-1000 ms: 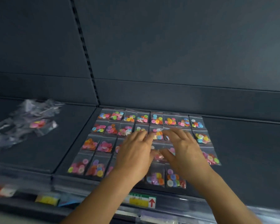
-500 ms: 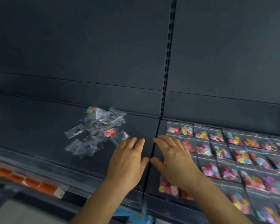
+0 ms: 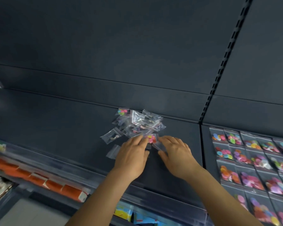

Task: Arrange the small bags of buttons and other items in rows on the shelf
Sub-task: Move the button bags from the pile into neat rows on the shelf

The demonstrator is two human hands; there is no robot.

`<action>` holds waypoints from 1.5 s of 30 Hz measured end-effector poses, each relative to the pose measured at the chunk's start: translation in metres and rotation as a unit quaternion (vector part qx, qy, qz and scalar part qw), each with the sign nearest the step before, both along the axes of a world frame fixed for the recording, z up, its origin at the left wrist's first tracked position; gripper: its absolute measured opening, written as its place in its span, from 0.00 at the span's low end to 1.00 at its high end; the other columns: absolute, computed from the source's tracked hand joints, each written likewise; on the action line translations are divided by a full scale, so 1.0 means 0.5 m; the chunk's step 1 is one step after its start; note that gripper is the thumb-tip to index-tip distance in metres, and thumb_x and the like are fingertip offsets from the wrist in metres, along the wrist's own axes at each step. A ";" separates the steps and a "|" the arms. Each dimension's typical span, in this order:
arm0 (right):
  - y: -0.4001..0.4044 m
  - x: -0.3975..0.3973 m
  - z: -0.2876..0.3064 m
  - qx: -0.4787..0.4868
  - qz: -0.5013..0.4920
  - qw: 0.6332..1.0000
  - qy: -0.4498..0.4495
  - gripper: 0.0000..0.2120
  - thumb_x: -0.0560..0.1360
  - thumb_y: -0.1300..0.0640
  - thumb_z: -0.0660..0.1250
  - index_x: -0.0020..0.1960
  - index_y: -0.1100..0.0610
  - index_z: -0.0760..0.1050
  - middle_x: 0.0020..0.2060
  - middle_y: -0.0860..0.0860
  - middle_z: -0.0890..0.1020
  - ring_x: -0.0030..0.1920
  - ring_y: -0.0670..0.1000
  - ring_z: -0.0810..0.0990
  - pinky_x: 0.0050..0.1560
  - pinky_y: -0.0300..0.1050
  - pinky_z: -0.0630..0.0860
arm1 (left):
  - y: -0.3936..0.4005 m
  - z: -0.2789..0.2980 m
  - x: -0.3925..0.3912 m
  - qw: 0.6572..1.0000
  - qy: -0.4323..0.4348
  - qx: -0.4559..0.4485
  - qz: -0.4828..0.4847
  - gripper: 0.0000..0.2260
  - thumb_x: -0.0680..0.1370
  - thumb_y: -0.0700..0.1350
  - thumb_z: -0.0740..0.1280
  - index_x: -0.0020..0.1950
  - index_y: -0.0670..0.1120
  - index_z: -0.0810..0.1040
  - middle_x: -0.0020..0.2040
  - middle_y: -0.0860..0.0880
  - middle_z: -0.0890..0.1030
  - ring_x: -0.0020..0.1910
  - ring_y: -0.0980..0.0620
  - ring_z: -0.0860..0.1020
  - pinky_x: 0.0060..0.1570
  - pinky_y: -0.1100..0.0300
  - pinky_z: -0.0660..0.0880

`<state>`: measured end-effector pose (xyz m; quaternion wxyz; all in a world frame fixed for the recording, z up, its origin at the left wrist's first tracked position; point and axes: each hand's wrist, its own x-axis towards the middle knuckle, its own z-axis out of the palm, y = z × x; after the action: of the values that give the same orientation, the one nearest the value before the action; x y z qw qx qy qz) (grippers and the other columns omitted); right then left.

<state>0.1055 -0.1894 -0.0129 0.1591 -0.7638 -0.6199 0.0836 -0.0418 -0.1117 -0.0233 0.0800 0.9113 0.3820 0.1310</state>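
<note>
Loose pile of small bags (image 3: 136,123) lies on dark shelf (image 3: 59,128), rear centre, unsorted. Both hands have crossed from arranged rows (image 3: 252,159), now at 3 o'clock, to pile's near edge. Left hand (image 3: 131,158) at 6 o'clock of pile, fingers extended together, tips touching bags. Right hand (image 3: 176,154) at 5 o'clock, fingers slightly spread; whether pinching a clear bag cannot be told. Bag of pink buttons (image 3: 151,138) between fingertips. Judgement: next pick under way; pile remains to be placed.

no readable text (labels blurred), anywhere
</note>
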 end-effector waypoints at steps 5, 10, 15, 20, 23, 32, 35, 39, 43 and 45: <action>0.039 0.001 -0.020 -0.074 0.056 0.995 0.028 0.23 0.80 0.53 0.54 0.74 0.46 0.58 0.74 0.43 0.61 0.75 0.49 0.55 0.72 0.52 0.51 | 0.031 -0.014 -0.006 0.999 0.033 0.011 -0.040 0.21 0.82 0.51 0.54 0.74 0.48 0.61 0.74 0.52 0.62 0.73 0.53 0.58 0.70 0.56 0.57; 0.055 0.005 -0.018 0.032 0.020 0.997 0.074 0.10 0.78 0.56 0.59 0.53 0.49 0.79 0.51 0.46 0.81 0.56 0.52 0.75 0.60 0.47 0.70 | 0.030 -0.011 -0.034 0.998 -0.056 0.037 -0.014 0.13 0.81 0.52 0.56 0.56 0.50 0.77 0.55 0.55 0.78 0.55 0.55 0.70 0.57 0.61 0.65; 0.090 -0.005 -0.020 -0.008 -0.026 0.998 0.060 0.17 0.75 0.47 0.65 0.62 0.50 0.74 0.56 0.50 0.78 0.59 0.56 0.72 0.61 0.47 0.68 | 0.050 -0.006 -0.017 0.997 -0.074 -0.023 0.026 0.18 0.79 0.52 0.61 0.68 0.49 0.70 0.64 0.52 0.74 0.63 0.52 0.68 0.63 0.60 0.64; 0.104 -0.011 -0.017 -0.007 -0.014 0.997 0.076 0.07 0.72 0.54 0.67 0.50 0.48 0.78 0.45 0.46 0.80 0.55 0.54 0.73 0.58 0.46 0.68 | 0.066 -0.018 0.004 0.997 -0.048 -0.057 0.034 0.24 0.77 0.52 0.66 0.71 0.49 0.67 0.65 0.50 0.73 0.65 0.50 0.66 0.62 0.58 0.65; 0.100 0.003 -0.006 0.031 -0.025 0.987 0.155 0.09 0.72 0.60 0.66 0.45 0.48 0.79 0.37 0.44 0.81 0.47 0.49 0.78 0.53 0.40 0.73 | 0.072 -0.010 0.017 0.990 -0.099 -0.085 0.047 0.19 0.75 0.48 0.69 0.64 0.49 0.74 0.59 0.49 0.76 0.59 0.50 0.70 0.55 0.58 0.68; 0.100 0.023 0.035 0.042 -0.062 0.907 0.414 0.14 0.72 0.54 0.72 0.55 0.48 0.74 0.43 0.45 0.84 0.45 0.41 0.81 0.48 0.34 0.76 | 0.079 0.022 0.034 0.880 -0.343 -0.310 0.110 0.06 0.74 0.39 0.68 0.41 0.49 0.76 0.36 0.54 0.77 0.33 0.58 0.74 0.36 0.65 0.71; 0.102 0.018 0.034 0.062 -0.070 0.869 0.486 0.04 0.72 0.57 0.72 0.46 0.55 0.80 0.38 0.52 0.85 0.38 0.47 0.82 0.47 0.45 0.78 | 0.073 0.027 0.039 0.855 -0.372 -0.346 0.110 0.05 0.73 0.38 0.69 0.44 0.47 0.77 0.41 0.49 0.80 0.36 0.57 0.77 0.38 0.66 0.74; 0.115 0.026 0.030 0.072 -0.072 0.846 0.523 0.02 0.72 0.59 0.72 0.40 0.56 0.81 0.33 0.50 0.83 0.33 0.45 0.78 0.38 0.40 0.77 | 0.068 0.032 0.036 0.863 -0.349 -0.338 0.139 0.06 0.74 0.43 0.70 0.50 0.48 0.80 0.43 0.50 0.82 0.42 0.55 0.80 0.43 0.62 0.76; 0.144 0.014 0.035 0.077 -0.035 0.847 0.525 0.06 0.74 0.61 0.69 0.39 0.56 0.82 0.30 0.50 0.82 0.29 0.44 0.76 0.32 0.34 0.74 | 0.079 0.044 0.023 0.861 -0.368 -0.316 0.151 0.03 0.74 0.46 0.70 0.46 0.49 0.82 0.39 0.54 0.83 0.37 0.62 0.80 0.40 0.66 0.76; 0.166 0.000 0.039 0.073 -0.017 0.850 0.521 0.06 0.74 0.60 0.69 0.39 0.57 0.82 0.31 0.51 0.82 0.30 0.45 0.76 0.34 0.36 0.75 | 0.092 0.046 0.014 0.862 -0.369 -0.312 0.153 0.02 0.74 0.45 0.71 0.46 0.50 0.82 0.39 0.54 0.83 0.37 0.62 0.80 0.39 0.66 0.75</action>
<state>0.1056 -0.1064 0.0066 0.5153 -0.6050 -0.4369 0.4214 -0.0349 -0.0659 -0.0001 0.4736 0.6541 0.4804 0.3421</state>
